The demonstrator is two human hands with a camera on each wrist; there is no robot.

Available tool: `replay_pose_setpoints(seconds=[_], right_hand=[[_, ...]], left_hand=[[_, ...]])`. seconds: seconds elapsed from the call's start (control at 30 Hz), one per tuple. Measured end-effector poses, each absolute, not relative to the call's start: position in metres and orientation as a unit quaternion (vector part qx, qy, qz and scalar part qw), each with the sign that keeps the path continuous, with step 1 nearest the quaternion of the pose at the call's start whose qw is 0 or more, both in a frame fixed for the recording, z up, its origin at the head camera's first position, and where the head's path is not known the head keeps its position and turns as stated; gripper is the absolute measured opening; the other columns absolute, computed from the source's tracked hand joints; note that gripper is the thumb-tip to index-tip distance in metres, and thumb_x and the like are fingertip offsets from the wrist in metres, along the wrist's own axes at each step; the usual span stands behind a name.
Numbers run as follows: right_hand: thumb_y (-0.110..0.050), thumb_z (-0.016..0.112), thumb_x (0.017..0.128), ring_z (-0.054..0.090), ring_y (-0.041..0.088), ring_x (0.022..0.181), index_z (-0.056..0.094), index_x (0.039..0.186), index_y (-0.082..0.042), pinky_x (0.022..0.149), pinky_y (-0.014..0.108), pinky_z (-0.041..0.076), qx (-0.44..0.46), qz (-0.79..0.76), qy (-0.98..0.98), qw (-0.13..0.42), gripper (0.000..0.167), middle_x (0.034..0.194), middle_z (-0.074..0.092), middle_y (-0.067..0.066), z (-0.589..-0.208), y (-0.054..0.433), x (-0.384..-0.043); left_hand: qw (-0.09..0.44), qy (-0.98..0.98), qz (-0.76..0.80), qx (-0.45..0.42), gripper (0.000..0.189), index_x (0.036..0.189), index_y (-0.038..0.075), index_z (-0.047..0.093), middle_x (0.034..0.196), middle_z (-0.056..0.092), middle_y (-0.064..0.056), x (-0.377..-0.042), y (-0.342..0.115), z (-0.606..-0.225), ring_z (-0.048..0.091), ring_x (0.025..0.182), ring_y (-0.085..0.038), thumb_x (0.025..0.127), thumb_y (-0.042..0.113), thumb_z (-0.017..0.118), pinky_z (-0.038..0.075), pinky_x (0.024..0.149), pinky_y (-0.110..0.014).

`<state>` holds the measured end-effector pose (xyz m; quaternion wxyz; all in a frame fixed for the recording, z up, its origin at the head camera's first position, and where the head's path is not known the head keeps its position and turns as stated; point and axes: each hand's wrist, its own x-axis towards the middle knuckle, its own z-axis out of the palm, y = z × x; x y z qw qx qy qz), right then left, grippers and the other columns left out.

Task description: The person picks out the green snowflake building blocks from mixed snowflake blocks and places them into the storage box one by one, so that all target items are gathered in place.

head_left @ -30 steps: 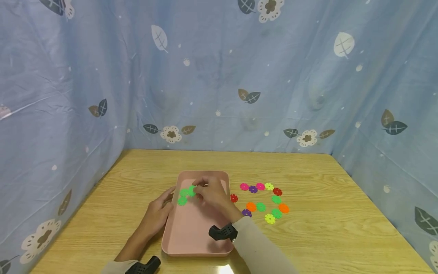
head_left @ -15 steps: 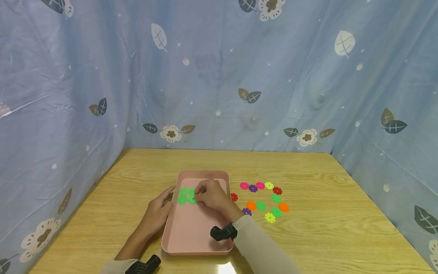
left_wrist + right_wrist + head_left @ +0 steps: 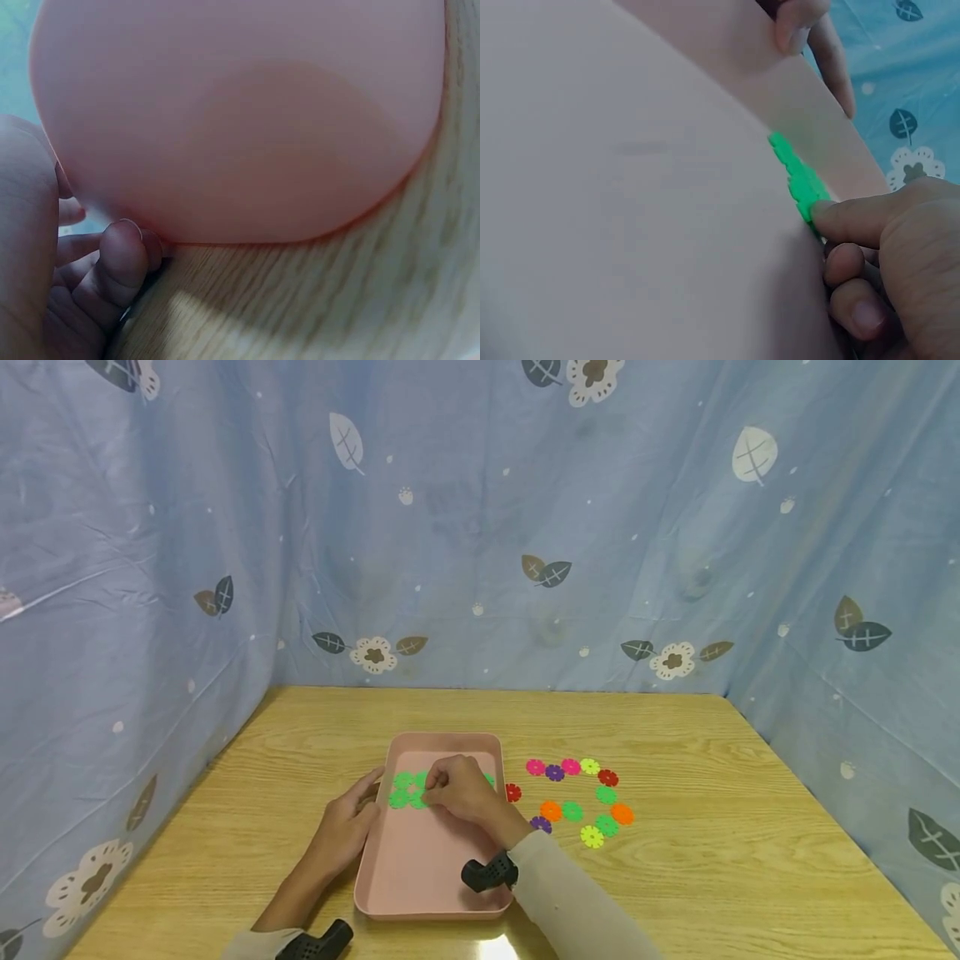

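A shallow pink tray point(image 3: 420, 881) lies on the table, long side running away from me. My left hand point(image 3: 341, 831) holds its left wall; in the right wrist view, fingers point(image 3: 836, 67) of that hand lie over and outside the wall. Inside the tray, several green plastic snowflake discs point(image 3: 403, 780) form a flat cluster near the left wall. My right hand point(image 3: 465, 789) reaches over the tray and pinches a green snowflake disc point(image 3: 802, 184) at the cluster's near right, thumb on top. Another green disc point(image 3: 490, 779) shows behind this hand by the right wall.
Right of the tray, loose snowflake discs lie on the wooden table point(image 3: 697, 777): pink point(image 3: 536, 767), purple point(image 3: 555, 772), yellow point(image 3: 592, 837), orange point(image 3: 622, 814), green and red. One red disc point(image 3: 513, 792) is right beside the tray. A blue patterned curtain point(image 3: 480, 527) surrounds the table.
My right hand has shifted slightly toward me, from the back of the green cluster to its near right, where another green disc now lies. My left hand stays at the tray.
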<state>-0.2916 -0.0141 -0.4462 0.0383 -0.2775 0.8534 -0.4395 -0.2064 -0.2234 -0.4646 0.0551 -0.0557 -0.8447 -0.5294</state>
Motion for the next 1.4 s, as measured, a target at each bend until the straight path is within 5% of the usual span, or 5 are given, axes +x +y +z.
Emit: replay_pose_setpoints(seconds=[0.43,0.7,1.03,1.4], right_hand=[[-0.004,0.07,0.085,0.052,0.007,0.058,0.071,0.089,-0.006,0.053,0.022,0.045,-0.244,-0.481,0.842,0.02,0.005,0.072,0.061,-0.003,-0.445,-0.013,-0.291],[-0.012,0.081,0.082,0.046,0.006,0.054,0.064,0.069,-0.014,0.052,0.021,0.04,-0.253,-0.412,0.875,0.007,0.022,0.058,0.053,-0.008,-0.443,-0.02,-0.287],[-0.015,0.08,0.082,0.049,0.007,0.058,0.063,0.069,-0.016,0.055,0.023,0.042,-0.237,-0.393,0.889,0.016,0.022,0.06,0.055,-0.009,-0.443,-0.02,-0.289],[-0.01,0.07,0.093,0.045,0.011,0.052,0.064,0.09,-0.011,0.052,0.024,0.04,-0.232,-0.476,0.848,0.027,0.006,0.065,0.051,-0.001,-0.415,-0.011,-0.283]], left_hand=[[0.055,-0.844,-0.531,-0.05,0.057,0.156,0.008,0.038,0.14,0.058,-0.024,-0.206,-0.222,-0.466,0.062,0.121,-0.044,0.099,0.011,0.043,0.058,0.09,-0.044],[0.06,-0.848,-0.525,-0.046,0.057,0.156,0.008,0.039,0.139,0.059,-0.024,-0.205,-0.223,-0.465,0.062,0.121,-0.044,0.098,0.011,0.043,0.058,0.091,-0.044],[0.06,-0.844,-0.531,-0.047,0.057,0.155,0.009,0.04,0.139,0.06,-0.023,-0.207,-0.223,-0.465,0.063,0.121,-0.042,0.098,0.012,0.044,0.059,0.091,-0.043],[0.06,-0.844,-0.531,-0.047,0.056,0.155,0.009,0.04,0.139,0.06,-0.022,-0.206,-0.222,-0.467,0.062,0.123,-0.042,0.1,0.013,0.043,0.058,0.092,-0.044]])
